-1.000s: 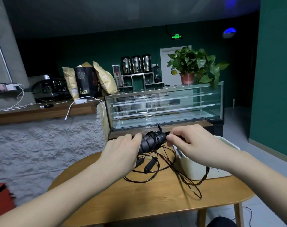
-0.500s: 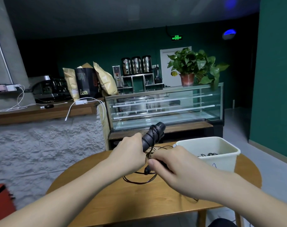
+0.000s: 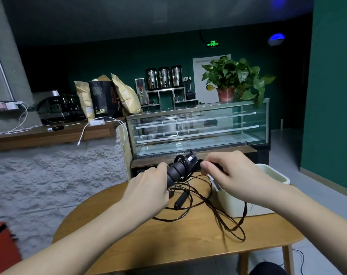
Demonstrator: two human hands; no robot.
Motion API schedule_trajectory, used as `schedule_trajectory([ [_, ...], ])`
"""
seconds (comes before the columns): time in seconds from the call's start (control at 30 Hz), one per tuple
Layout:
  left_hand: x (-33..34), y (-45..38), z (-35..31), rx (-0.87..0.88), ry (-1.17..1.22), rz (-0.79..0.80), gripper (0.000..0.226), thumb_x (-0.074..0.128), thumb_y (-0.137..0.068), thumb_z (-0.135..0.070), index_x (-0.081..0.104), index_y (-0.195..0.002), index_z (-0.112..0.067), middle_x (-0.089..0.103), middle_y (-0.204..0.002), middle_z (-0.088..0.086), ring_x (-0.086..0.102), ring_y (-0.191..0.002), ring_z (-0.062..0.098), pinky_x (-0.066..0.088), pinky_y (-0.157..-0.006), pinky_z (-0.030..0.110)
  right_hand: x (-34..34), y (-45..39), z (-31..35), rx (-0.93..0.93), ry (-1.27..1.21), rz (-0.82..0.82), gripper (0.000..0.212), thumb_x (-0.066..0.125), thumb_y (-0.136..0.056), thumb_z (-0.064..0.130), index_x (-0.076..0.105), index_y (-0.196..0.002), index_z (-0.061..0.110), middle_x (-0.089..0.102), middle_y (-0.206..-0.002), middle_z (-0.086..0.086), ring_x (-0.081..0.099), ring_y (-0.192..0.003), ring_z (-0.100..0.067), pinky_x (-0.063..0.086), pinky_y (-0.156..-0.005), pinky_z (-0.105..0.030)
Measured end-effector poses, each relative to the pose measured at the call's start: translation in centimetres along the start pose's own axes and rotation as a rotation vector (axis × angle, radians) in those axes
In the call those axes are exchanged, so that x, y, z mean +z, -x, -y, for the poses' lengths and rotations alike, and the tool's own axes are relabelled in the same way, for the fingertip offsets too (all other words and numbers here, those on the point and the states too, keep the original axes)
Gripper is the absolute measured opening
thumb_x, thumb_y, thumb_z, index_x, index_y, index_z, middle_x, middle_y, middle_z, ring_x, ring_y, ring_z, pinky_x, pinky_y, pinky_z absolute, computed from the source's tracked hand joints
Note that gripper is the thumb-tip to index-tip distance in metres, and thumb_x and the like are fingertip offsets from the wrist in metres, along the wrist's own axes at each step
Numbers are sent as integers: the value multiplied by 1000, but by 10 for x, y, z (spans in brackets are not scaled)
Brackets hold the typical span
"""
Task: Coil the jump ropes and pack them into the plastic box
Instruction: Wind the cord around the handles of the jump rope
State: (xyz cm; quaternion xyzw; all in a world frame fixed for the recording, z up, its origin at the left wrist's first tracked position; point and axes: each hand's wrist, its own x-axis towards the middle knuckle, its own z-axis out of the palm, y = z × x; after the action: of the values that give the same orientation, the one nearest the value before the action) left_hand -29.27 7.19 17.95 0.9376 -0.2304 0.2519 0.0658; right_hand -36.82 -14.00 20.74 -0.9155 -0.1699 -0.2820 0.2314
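Black rope [image 3: 190, 203] approx. half coiled: several turns sit round the handles [image 3: 179, 170], which the left hand [image 3: 149, 187] grips above the table's far edge. Right hand [image 3: 236, 173] pinches the cord just beside the handle tips, over the box's near-left corner. Remainder lies slack in loops on the table [image 3: 168, 245], centre to right; one loop reaches twd the front-right edge. A small black piece [image 3: 180, 199] rests among the loops. Box [image 3: 275, 175] at far-right edge; contents not visible. Judgement: winding unfinished, packing not begun. Room: front half of table bare; box is near the right hand, short transfer. Snag risk w/ box rim.
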Motion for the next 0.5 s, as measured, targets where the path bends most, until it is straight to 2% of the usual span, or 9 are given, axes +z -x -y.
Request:
schedule_trajectory([
  [0.13,-1,-2,-2,1,-7,2,33,59,-88,-24,44,-118,-24,58,-100,-2,60,-90,27,46,-69,36,0,2,7,-40,-18,22,31,47,-102,36,71,-88,23,54,-54,10,54,-61,-1,37,-55,-16],
  [0.27,-2,-6,-4,16,-11,5,29,56,-86,-21,45,-113,-22,59,-99,1,61,-92,32,46,-69,38,-2,6,19,-160,-13,225,31,48,-101,40,68,-85,21,60,-62,4,55,-59,-10,42,-55,-23],
  [0.37,-3,-9,-9,30,-5,-11,26,56,-83,-22,44,-107,-22,58,-93,1,57,-85,32,41,-65,37,0,9,27,-221,-20,329,29,52,-100,40,63,-80,22,51,-57,8,48,-55,-11,37,-51,-21],
  [0.43,-4,-10,-12,34,-7,-21,26,56,-82,-23,44,-105,-21,53,-88,0,52,-80,31,40,-64,37,1,10,30,-228,-10,357,30,52,-100,39,62,-79,21,50,-56,8,46,-54,-12,36,-51,-21],
  [0.5,-2,-10,-12,50,-13,-32,28,60,-84,-29,44,-105,-22,56,-90,0,57,-83,33,41,-64,37,-3,7,30,-239,13,327,29,52,-100,38,63,-80,21,54,-59,8,50,-56,-11,40,-53,-21],
])
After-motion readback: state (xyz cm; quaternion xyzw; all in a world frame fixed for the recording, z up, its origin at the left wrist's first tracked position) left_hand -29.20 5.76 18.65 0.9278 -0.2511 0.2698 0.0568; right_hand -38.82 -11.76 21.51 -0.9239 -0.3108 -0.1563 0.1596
